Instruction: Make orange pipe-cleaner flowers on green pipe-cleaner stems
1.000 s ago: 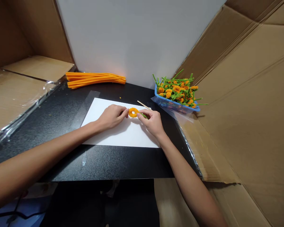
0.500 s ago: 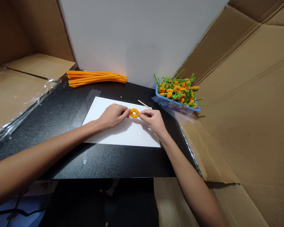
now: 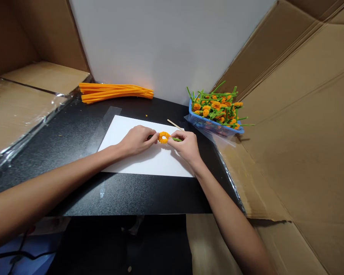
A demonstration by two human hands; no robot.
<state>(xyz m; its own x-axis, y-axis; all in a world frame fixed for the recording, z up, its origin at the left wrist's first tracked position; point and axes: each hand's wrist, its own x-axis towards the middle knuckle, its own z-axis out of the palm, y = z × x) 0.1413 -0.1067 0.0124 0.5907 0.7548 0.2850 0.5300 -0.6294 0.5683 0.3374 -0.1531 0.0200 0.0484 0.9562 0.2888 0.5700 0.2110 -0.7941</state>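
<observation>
Forearms enter from the lower corners; L hand (image 3: 137,140) and R hand (image 3: 187,147) meet over a white sheet (image 3: 143,162). L fingers (image 3: 154,138) pinch the left side of a small orange ring (image 3: 164,137), a fuzzy coil w/ a hole in the middle. R fingers (image 3: 172,134) close on its right side, and a green stem (image 3: 177,139) runs out beside them. The two-sided pinch seems meant to hold the coil steady on the stem. The ring sits between the hands, over the sheet's middle. Black bench (image 3: 126,194) shows around the sheet, its front edge below the arms. Just past R hand, a thin wooden stick (image 3: 174,124) touches the sheet's far edge. Farther back: blue basket (image 3: 215,128) of orange-and-green flowers (image 3: 215,109) at right, orange pipe cleaners (image 3: 116,93) at left, by a white board (image 3: 160,46). Cardboard (image 3: 289,133) lines the right side.
</observation>
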